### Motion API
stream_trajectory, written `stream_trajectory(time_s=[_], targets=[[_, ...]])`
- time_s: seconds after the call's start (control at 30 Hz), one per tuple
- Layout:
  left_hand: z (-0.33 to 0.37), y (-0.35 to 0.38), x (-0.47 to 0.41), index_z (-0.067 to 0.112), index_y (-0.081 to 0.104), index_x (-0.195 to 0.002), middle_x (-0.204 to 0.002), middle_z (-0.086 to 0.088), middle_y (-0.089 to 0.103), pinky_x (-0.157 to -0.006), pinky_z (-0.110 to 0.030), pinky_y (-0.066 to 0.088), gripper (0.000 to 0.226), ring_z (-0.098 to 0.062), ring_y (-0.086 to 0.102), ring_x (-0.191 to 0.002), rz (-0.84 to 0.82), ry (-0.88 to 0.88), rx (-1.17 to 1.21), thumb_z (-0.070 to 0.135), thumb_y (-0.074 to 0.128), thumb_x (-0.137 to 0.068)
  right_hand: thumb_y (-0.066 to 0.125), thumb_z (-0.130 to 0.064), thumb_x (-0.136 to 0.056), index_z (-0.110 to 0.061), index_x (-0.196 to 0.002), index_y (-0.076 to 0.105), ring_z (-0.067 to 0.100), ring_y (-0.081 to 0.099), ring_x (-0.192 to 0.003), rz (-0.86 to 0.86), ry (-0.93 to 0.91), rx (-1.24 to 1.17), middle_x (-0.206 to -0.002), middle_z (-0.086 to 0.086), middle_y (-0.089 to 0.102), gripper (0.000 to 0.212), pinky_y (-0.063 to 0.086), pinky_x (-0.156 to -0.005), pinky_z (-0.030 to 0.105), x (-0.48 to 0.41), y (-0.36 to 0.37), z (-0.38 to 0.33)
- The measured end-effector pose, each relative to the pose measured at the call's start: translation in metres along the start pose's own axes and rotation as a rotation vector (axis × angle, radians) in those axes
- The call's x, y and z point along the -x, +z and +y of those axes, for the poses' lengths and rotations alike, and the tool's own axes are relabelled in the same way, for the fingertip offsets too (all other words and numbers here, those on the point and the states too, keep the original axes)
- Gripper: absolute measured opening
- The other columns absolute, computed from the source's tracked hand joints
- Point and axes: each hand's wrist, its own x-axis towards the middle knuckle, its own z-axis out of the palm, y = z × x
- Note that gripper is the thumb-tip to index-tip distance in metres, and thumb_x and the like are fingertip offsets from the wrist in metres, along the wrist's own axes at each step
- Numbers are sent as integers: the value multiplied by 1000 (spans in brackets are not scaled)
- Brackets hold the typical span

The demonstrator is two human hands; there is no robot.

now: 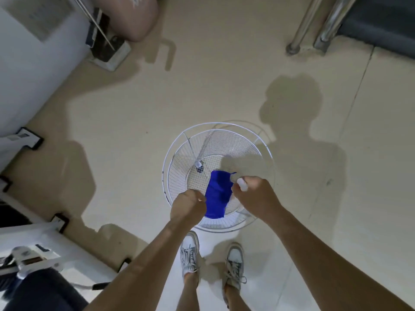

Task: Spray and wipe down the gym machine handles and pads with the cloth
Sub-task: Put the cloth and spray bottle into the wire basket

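A bright blue cloth hangs over a white wire basket that stands on the floor in front of my feet. My left hand grips the cloth's near left edge with curled fingers. My right hand is curled round a small white spray bottle; only its white top shows, just right of the cloth. A small dark and white object lies in the basket's bottom.
White gym machine frames with black feet line the left side. A dark padded seat is at the bottom left. Metal posts and a dark mat lie at the top right. Beige tiled floor stretches ahead.
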Motion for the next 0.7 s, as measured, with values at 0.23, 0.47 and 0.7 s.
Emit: stream_trajectory(time_s=[0.23,0.47,0.7], targets=[[65,-36,108,29,56,-116,-111,16,62,-77,-3,44,54,10,58,-102,-235,298,825,-4,61,-73,65,-5,-89,-2,-86,71,6,63,-55,36,333,-899,-64,0,70,8,47,-58,15,36,-73,-64],[88,-48,202,16,47,-102,-94,-6,70,-70,-22,48,33,-10,61,-70,-50,381,1067,-5,67,-85,67,-19,-90,-16,-75,73,21,68,-83,123,347,-1230,-82,6,73,16,54,-86,43,107,-132,-100],[86,-40,268,10,61,-104,-78,-4,65,-51,-20,42,19,-13,60,-61,-101,314,1293,23,47,-101,61,-24,-96,-7,-106,70,21,71,-104,33,253,-1072,-109,9,76,21,52,-94,31,186,-183,-108]])
